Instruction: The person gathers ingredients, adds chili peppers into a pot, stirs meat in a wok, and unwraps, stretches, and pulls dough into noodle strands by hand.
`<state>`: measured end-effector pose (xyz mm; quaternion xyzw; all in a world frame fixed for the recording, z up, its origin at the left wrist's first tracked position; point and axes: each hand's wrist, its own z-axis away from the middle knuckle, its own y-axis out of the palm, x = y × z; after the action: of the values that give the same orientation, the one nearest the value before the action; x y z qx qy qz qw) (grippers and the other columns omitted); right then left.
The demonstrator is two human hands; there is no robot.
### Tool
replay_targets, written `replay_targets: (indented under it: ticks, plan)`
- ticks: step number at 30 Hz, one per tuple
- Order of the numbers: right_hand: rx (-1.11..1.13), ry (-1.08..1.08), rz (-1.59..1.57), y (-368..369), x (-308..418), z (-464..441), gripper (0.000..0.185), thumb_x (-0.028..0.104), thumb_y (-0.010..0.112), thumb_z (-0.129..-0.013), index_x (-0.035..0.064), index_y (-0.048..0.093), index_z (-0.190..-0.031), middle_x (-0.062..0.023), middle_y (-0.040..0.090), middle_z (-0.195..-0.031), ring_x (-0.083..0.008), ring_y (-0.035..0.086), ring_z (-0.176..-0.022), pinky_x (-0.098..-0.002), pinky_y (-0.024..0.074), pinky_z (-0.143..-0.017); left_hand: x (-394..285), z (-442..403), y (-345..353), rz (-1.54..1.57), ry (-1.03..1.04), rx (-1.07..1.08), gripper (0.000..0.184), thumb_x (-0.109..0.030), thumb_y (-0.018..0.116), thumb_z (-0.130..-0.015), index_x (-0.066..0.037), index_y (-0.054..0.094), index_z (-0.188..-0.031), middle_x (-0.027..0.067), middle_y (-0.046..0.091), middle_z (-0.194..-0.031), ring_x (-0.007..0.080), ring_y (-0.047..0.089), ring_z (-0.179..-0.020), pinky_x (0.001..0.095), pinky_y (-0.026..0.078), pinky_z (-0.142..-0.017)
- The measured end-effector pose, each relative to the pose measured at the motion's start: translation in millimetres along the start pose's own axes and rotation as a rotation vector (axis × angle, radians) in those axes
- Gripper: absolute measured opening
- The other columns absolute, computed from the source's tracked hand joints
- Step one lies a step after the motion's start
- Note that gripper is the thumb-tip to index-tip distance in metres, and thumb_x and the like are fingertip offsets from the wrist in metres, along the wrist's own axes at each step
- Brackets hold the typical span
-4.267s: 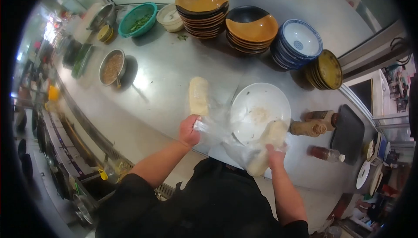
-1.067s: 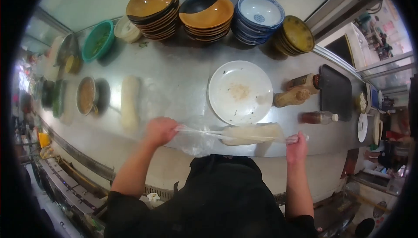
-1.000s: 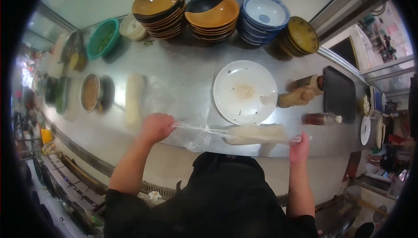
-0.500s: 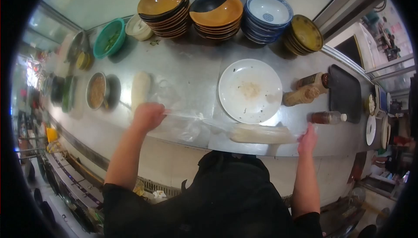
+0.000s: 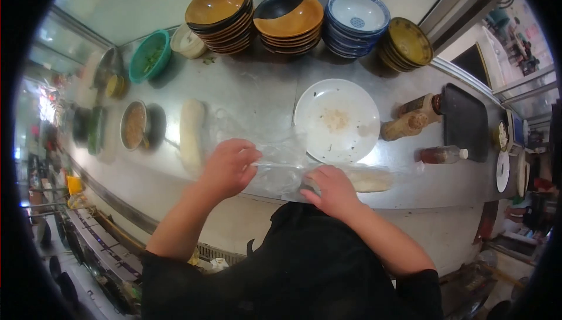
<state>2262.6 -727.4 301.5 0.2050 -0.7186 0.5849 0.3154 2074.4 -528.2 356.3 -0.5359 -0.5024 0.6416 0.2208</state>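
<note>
From the head camera, the one view I have, I watch the person's two bare hands working at a steel counter (image 5: 257, 91). I take the white plate (image 5: 358, 98) as my landmark. The left hand (image 5: 230, 169) is left of the plate and toward the person, half curled at the clear plastic film (image 5: 280, 175), with a narrow gap between thumb and fingers. The right hand (image 5: 332, 191) is on the plate's near side, curved over the film beside a pale dough log (image 5: 374, 180); a gap shows there too. I cannot tell whether either hand's fingertips pinch the film. It lies crumpled between both hands, left of the plate and toward the person.

That dough log lies just on the near side of the plate; a second pale roll (image 5: 191, 135) lies well left of it, near the left hand. Right of the plate I see a ribbed brown bottle (image 5: 404, 127).
</note>
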Motion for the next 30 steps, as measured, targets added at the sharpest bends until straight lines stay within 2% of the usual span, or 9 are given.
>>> replay_targets:
  ticks: [5, 8, 10, 16, 19, 23, 25, 28, 30]
  plan:
    - [0.097, 0.158, -0.069, 16.2, 1.8, -9.9, 0.025, 0.02, 0.066, -0.076, 0.0043, 0.058, -0.094, -0.0128, 0.056, -0.088, -0.0328, 0.054, -0.086, -0.0403, 0.0446, -0.075, -21.4, -2.2, 35.0, 0.119, 0.026, -0.018, 0.021, -0.01, 0.064, -0.072, -0.006, 0.061, -0.092, 0.0121, 0.06, -0.1, 0.0317, 0.055, -0.098, 0.0414, 0.044, -0.085]
    - [0.091, 0.273, -0.359, 15.7, 0.3, -8.5, 0.019, 0.02, 0.062, -0.081, 0.0033, 0.057, -0.089, -0.0133, 0.057, -0.081, -0.0298, 0.054, -0.076, -0.0367, 0.0438, -0.068, -33.7, -9.8, 49.4, 0.169, 0.017, -0.02, 0.019, -0.01, 0.064, -0.072, -0.005, 0.059, -0.09, 0.0124, 0.061, -0.095, 0.0317, 0.056, -0.094, 0.0414, 0.045, -0.082]
    - [0.286, 0.506, -0.744, 9.8, 4.9, -10.3, 0.023, 0.022, 0.058, -0.086, 0.0008, 0.055, -0.078, -0.0135, 0.054, -0.069, -0.0264, 0.047, -0.061, -0.0338, 0.0415, -0.06, -31.3, -13.4, 56.5, 0.093, -0.029, 0.021, 0.012, -0.015, 0.063, -0.078, -0.005, 0.06, -0.084, 0.0145, 0.061, -0.091, 0.0344, 0.057, -0.088, 0.0446, 0.045, -0.074]
    - [0.358, 0.329, -0.46, -7.6, -2.2, 0.7, 0.04, 0.029, 0.057, -0.09, -0.0022, 0.049, -0.066, -0.0071, 0.041, -0.052, -0.0158, 0.035, -0.053, -0.0324, 0.0372, -0.052, 33.2, -20.0, 84.8, -0.008, -0.373, 0.149, 0.04, -0.036, 0.045, -0.091, -0.003, 0.063, -0.076, 0.0212, 0.062, -0.08, 0.0395, 0.058, -0.079, 0.0482, 0.045, -0.069]
    - [0.304, 0.484, -0.634, -12.0, -17.0, 8.0, 0.04, 0.03, 0.057, -0.09, -0.002, 0.049, -0.067, -0.0034, 0.042, -0.054, -0.0116, 0.035, -0.055, -0.0303, 0.0362, -0.053, 63.3, -19.8, 89.0, -0.014, -0.596, 0.086, 0.046, -0.037, 0.039, -0.093, -0.002, 0.063, -0.078, 0.0234, 0.061, -0.08, 0.0411, 0.058, -0.081, 0.0472, 0.045, -0.073]
    - [0.328, 0.512, -0.729, -16.6, -17.3, 8.0, 0.04, 0.03, 0.056, -0.091, -0.0001, 0.052, -0.065, -0.0004, 0.044, -0.056, -0.01, 0.036, -0.055, -0.0276, 0.0351, -0.052, 56.9, -20.1, 69.8, -0.042, -0.615, 0.097, 0.032, -0.032, 0.053, -0.087, -0.002, 0.063, -0.081, 0.0216, 0.063, -0.085, 0.0397, 0.059, -0.085, 0.0459, 0.046, -0.076]
    - [0.294, 0.606, -0.874, -18.9, -22.5, 5.2, 0.034, 0.027, 0.054, -0.093, 0.0031, 0.056, -0.069, 0.0028, 0.046, -0.059, -0.0077, 0.038, -0.057, -0.0246, 0.0346, -0.053, 58.7, -16.4, 62.1, 0.051, -0.356, -0.242, 0.025, -0.025, 0.071, -0.073, -0.002, 0.061, -0.08, 0.0184, 0.061, -0.089, 0.039, 0.057, -0.086, 0.0472, 0.045, -0.074]
    - [0.211, 0.698, -1.083, -33.3, -11.1, -10.1, 0.027, 0.024, 0.053, -0.094, 0.0054, 0.056, -0.075, 0.0041, 0.045, -0.061, -0.0057, 0.039, -0.058, -0.0225, 0.0333, -0.054, -5.8, -21.9, 16.4, 0.116, -0.039, -0.403, 0.043, -0.019, 0.081, -0.058, -0.003, 0.059, -0.092, 0.0125, 0.06, -0.095, 0.0337, 0.057, -0.09, 0.0445, 0.046, -0.078]
    - [0.207, 0.651, -1.105, -29.6, -10.1, -14.9, 0.022, 0.021, 0.051, -0.094, 0.0042, 0.055, -0.08, 0.0037, 0.043, -0.06, -0.0063, 0.037, -0.056, -0.0226, 0.0331, -0.053, -31.8, 1.1, 34.4, 0.154, -0.07, -0.36, 0.043, -0.022, 0.078, -0.062, -0.004, 0.059, -0.096, 0.0115, 0.058, -0.091, 0.0323, 0.057, -0.087, 0.0432, 0.046, -0.077]
